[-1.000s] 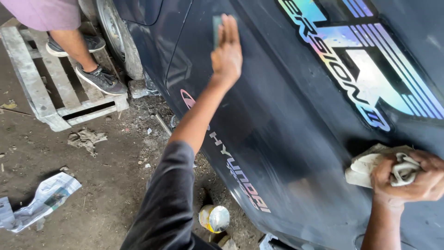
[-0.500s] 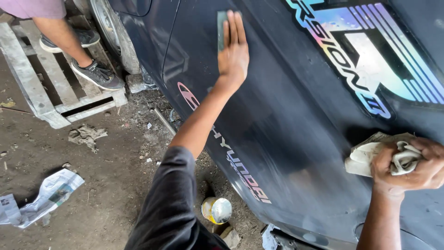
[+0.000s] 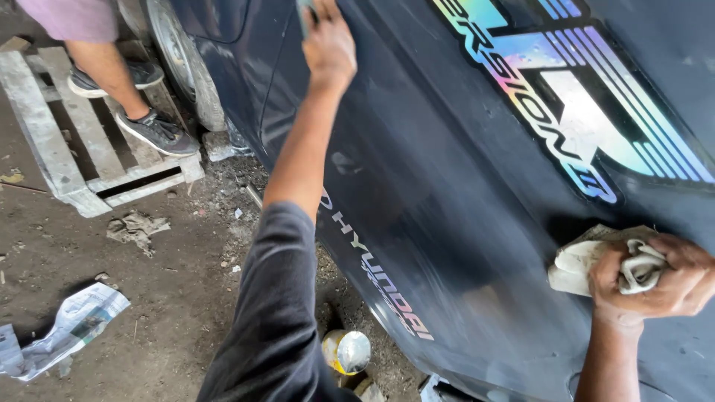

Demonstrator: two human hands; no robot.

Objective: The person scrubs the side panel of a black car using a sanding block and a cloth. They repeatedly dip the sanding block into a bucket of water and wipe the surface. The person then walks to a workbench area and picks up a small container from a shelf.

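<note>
Here, your left hand (image 3: 328, 46) presses a small thin sanding pad (image 3: 302, 16) flat on the dark car panel (image 3: 447, 193), far up. Your right hand (image 3: 663, 279) bunches a soft rag (image 3: 577, 260) tight, near right. It's light and floppy; grab a fistful.

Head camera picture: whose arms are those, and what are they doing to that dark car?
The camera sits on a person's head and looks down, so both arms belong to that person. The left hand presses a small flat pad flat against the dark blue car panel. The right hand grips a crumpled pale cloth against the same panel, just below a shiny rainbow sticker. On the dirt floor lie a wooden pallet, crumpled newspaper and a small can. Another person's legs stand on the pallet.
</note>
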